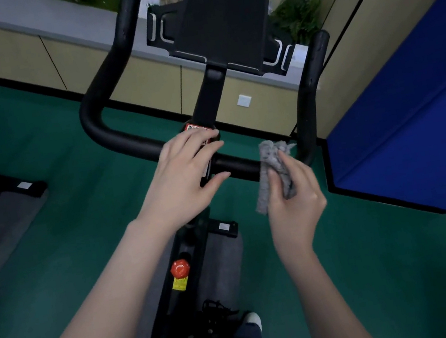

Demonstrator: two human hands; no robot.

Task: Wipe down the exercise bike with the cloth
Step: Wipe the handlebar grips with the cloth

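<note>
Cloth (272, 169) pinched in your right grip (295, 204), touching handlebar (239, 166) | bar runs left-right | left grip (184, 175) spread over mid-bar

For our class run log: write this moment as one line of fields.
step: handlebar wipe | right hand: holds grey cloth on it, right of centre | left hand: open over handlebar centre
</note>
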